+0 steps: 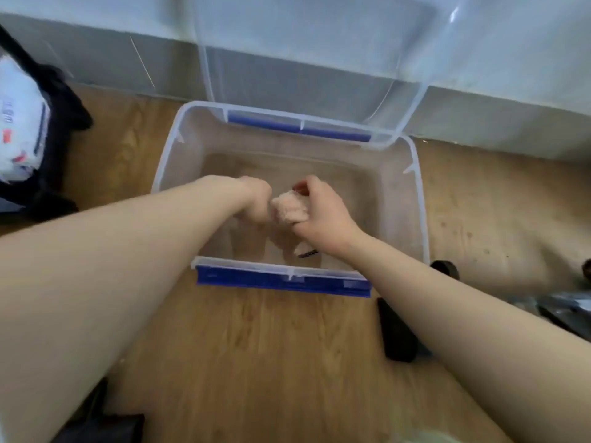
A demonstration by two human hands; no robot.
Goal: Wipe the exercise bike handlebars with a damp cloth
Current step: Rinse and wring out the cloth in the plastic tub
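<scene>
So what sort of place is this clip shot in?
Likely a room in a home: wooden floor, pale wall with grey skirting, and a clear plastic storage box on the floor.

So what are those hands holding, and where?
A bunched pinkish cloth, over the clear bin: the left hand grips one end, the right hand the other.

Clear plastic storage bin, blue latches, on wooden floor; its clear lid leans on the pale wall. Black bag to my left.
</scene>
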